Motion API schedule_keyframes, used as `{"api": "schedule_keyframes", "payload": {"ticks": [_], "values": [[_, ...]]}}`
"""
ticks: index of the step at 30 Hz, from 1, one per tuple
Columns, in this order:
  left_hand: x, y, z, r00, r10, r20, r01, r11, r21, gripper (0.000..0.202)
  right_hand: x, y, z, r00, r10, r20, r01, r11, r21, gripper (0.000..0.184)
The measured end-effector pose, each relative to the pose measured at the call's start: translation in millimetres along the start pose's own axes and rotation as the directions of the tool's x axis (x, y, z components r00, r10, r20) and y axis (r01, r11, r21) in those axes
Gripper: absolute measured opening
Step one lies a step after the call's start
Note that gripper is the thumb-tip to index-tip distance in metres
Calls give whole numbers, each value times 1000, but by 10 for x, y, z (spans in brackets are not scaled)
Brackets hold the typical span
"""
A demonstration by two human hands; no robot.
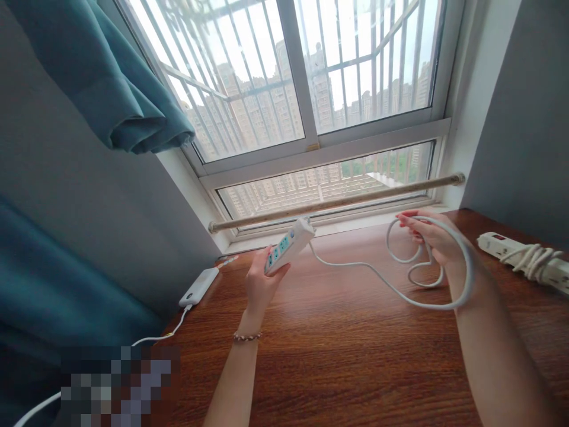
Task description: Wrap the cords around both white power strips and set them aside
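1. A person's left hand lifts a long white plastic power strip with blue-green sockets over a reddish-brown wood-grain desk, near its window-side edge; the grip is folded firmly around the strip's lower end.

2. At right, the right hand gathers a smooth white round power cord, its grip pinched narrow, thumb and fingertips together on the cord, with nothing else visible in it.

3. Done so far, by the look of it: part of the cord hangs in uneven loops at the right hand, one wide loop crossing before the wrist.

4. Left over: a slack length sags from the strip's far end to those loops, and no turn of cord is seen around the strip's body. The handling appears only partway along; the plug cannot be made out.

5. For contrast, an off-white plastic power strip lies at the desk's right side, an off-white cord already wound around it.

6. On the desk's left edge sits a white rectangular box, a thin white cable running from it.
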State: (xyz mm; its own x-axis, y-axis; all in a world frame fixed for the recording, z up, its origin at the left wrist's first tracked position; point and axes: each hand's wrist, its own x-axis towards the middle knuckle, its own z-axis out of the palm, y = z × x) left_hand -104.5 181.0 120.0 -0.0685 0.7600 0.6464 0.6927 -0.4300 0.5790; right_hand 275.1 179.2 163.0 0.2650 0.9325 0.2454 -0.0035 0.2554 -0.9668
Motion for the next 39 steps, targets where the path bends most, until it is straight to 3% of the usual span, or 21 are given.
{"api": "schedule_keyframes", "payload": {"ticks": [2, 5, 11, 13, 16, 18, 22, 24, 27, 29, 30, 31, 35, 37, 39], "values": [[-5, 92, 1, 978, -202, 51, 208, 930, -303, 65, -9, 70, 161, 990, 16, 142, -5, 997, -73, 42], [-20, 249, 0, 890, -392, 232, 448, 660, -603, 63, -67, 148, 446, 953, -2, 302, 55, 984, -169, 40], [-56, 585, -56, 818, -367, 443, 568, 390, -725, 60, -354, 233, 1033, 838, -36, 545, 259, 905, -339, 34], [-64, 645, -72, 796, -330, 507, 599, 308, -739, 59, -424, 315, 1163, 828, 10, 561, 246, 892, -379, 29], [-77, 681, -99, 772, -261, 580, 635, 254, -730, 57, -467, 483, 1278, 830, 48, 556, 184, 917, -355, 34], [-86, 681, -122, 778, -223, 587, 628, 267, -731, 55, -474, 582, 1321, 812, 101, 575, 131, 928, -348, 41], [-106, 644, -168, 804, -155, 574, 583, 400, -707, 53, -491, 668, 1369, 762, 198, 616, 75, 919, -388, 50], [-117, 618, -180, 814, -142, 563, 555, 472, -685, 53, -501, 660, 1375, 726, 201, 657, 65, 932, -357, 45], [-124, 588, -183, 837, -167, 522, 510, 586, -629, 53, -510, 612, 1355, 627, 184, 757, 51, 960, -275, 22], [-116, 575, -174, 855, -190, 482, 470, 678, -566, 53, -520, 558, 1331, 568, 158, 808, 110, 958, -265, 15], [-108, 567, -166, 868, -203, 453, 444, 726, -526, 54, -532, 522, 1319, 562, 151, 813, 167, 942, -291, 17], [-99, 559, -155, 883, -220, 415, 419, 769, -482, 54, -549, 478, 1307, 578, 145, 803, 238, 911, -336, 19], [-78, 530, -112, 934, -276, 227, 330, 911, -249, 57, -658, 226, 1237, 733, 85, 675, 439, 700, -564, 18], [-85, 544, -105, 965, -226, 133, 233, 972, -39, 55, -711, 79, 1177, 733, 65, 677, 489, 642, -591, 12], [-101, 589, -109, 985, -133, 107, 109, 973, 205, 51, -739, -51, 1102, 694, 20, 719, 557, 618, -555, 11]]}}
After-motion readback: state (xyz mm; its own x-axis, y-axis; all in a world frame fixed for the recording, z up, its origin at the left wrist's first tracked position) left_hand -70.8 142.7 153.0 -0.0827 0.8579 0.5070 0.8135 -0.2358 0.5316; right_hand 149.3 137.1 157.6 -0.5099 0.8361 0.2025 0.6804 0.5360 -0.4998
